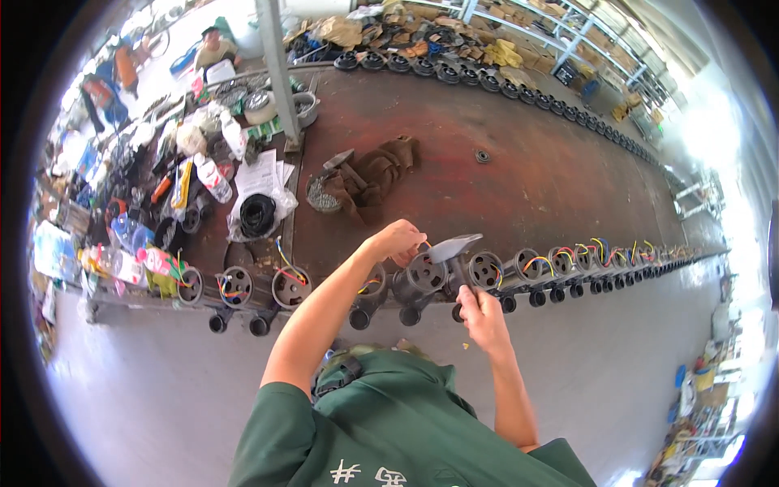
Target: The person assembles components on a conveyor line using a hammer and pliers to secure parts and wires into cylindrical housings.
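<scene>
My right hand (480,315) is wrapped round the dark handle of a hammer (456,247). The hammer's broad grey head lies over the rim of a dark round motor housing (423,276), right in front of me. At the housing's far left rim, my left hand (398,242) has its fingers pinched together. A bit of orange shows by its fingertips, but what they hold is too small to make out. Just right of the hammer stands another open housing (484,269) with slots inside. To the left, a housing (371,282) with a yellow wire sits partly behind my left forearm.
Housings with coloured wires (560,261) line the table's near edge. Black round parts (487,81) form a row along the far edge. A brown cloth (381,174) lies beside a bowl of small metal pieces (323,196). Bottles and papers (260,180) clutter the left, near a post (280,73).
</scene>
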A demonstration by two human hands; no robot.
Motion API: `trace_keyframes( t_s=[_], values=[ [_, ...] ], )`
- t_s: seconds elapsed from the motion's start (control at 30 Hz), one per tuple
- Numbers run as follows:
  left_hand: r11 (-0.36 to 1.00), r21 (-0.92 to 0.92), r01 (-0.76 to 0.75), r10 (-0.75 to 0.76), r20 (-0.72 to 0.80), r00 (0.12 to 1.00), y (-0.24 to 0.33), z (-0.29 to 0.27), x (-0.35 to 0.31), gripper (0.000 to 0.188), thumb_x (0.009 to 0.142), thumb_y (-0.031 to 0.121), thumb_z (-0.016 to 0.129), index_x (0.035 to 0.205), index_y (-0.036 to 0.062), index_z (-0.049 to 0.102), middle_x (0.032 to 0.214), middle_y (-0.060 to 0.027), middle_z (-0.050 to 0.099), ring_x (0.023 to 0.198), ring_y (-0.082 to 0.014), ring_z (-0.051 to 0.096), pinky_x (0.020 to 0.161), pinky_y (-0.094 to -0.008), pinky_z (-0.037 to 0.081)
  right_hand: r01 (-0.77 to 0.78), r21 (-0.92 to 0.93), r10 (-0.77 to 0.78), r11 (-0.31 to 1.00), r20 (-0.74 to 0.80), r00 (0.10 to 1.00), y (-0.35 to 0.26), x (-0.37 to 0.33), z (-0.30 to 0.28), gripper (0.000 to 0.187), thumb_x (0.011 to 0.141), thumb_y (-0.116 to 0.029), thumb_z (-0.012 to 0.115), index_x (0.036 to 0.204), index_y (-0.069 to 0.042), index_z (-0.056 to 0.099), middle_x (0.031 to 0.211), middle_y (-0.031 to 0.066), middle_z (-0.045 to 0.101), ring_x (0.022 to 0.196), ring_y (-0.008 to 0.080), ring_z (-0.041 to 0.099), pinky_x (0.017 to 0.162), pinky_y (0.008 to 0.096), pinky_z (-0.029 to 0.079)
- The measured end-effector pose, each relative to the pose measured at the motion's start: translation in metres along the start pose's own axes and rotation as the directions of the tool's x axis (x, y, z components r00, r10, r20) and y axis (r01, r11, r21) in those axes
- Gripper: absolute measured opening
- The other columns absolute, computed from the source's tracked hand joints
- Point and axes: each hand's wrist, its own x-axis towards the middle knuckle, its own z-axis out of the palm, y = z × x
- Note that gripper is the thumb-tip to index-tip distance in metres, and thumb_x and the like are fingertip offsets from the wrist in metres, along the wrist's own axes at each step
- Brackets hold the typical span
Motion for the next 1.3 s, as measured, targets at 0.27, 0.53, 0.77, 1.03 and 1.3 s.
trace_keyframes(
  t_s=[0.27, 0.53, 0.77, 1.03, 1.3],
  values=[
    [0.996, -0.089, 0.012, -0.014, -0.017, 1.0, -0.007, 0.004, 0.011, 0.035, 0.1, 0.027, 0.061, 0.105, -0.0066, 0.069, 0.086, -0.0167, 0.071, 0.071, -0.0283, 0.072, 0.063, -0.0422, 0.062, 0.071, -0.415, -0.087, 0.907, -0.021, 0.996, 0.063, 0.014, 0.022, 0.046, 0.104, -0.04, 0.054, 0.084, 0.002, 0.061, 0.063, 0.0101, 0.058, 0.057, 0.0202, 0.057, 0.056, 0.0376, 0.044],
    [0.991, -0.135, -0.012, 0.011, -0.015, 1.0, -0.018, -0.002, 0.008, 0.033, 0.1, 0.027, 0.06, 0.087, -0.0023, 0.067, 0.084, -0.0173, 0.072, 0.071, -0.0286, 0.073, 0.063, -0.0421, 0.061, -0.053, -0.088, 0.055, 0.995, 0.02, 0.998, -0.009, -0.002, 0.011, 0.045, 0.105, -0.037, 0.055, 0.084, 0.002, 0.06, 0.062, 0.005, 0.056, 0.057, 0.0128, 0.051, 0.055, 0.0326, 0.042],
    [0.993, -0.118, 0.009, -0.012, -0.027, 1.0, -0.016, 0.003, 0.014, 0.033, 0.099, 0.025, 0.061, 0.083, -0.0021, 0.067, 0.083, -0.0165, 0.072, 0.072, -0.0278, 0.073, 0.063, -0.0418, 0.061, 0.053, -0.41, -0.059, 0.91, -0.002, 0.998, 0.06, 0.026, 0.029, 0.048, 0.104, -0.041, 0.055, 0.082, 0.002, 0.06, 0.062, 0.0093, 0.055, 0.057, 0.0178, 0.053, 0.056, 0.0368, 0.044],
    [0.992, -0.127, -0.001, -0.005, -0.049, 0.999, -0.024, -0.002, 0.01, 0.03, 0.097, 0.025, 0.061, 0.088, -0.0032, 0.068, 0.083, -0.0194, 0.073, 0.071, -0.031, 0.074, 0.062, -0.0416, 0.062, -0.072, 0.025, 0.072, 0.997, 0.016, 0.997, -0.014, -0.003, 0.014, 0.046, 0.107, -0.041, 0.052, 0.08, -0.004, 0.054, 0.06, -0.0053, 0.046, 0.051, 0.0062, 0.043, 0.047, 0.0258, 0.034],
    [0.987, -0.163, 0.009, -0.024, -0.092, 0.995, -0.019, 0.004, 0.016, 0.029, 0.094, 0.023, 0.062, 0.089, -0.0039, 0.069, 0.083, -0.0194, 0.073, 0.071, -0.0318, 0.074, 0.062, -0.0425, 0.062, -0.188, -0.275, 0.202, 0.943, 0.022, 0.979, 0.031, 0.016, 0.021, 0.053, 0.104, -0.05, 0.053, 0.08, -0.003, 0.058, 0.061, 0.0024, 0.052, 0.052, 0.0115, 0.05, 0.048, 0.0311, 0.039]
  ],
)
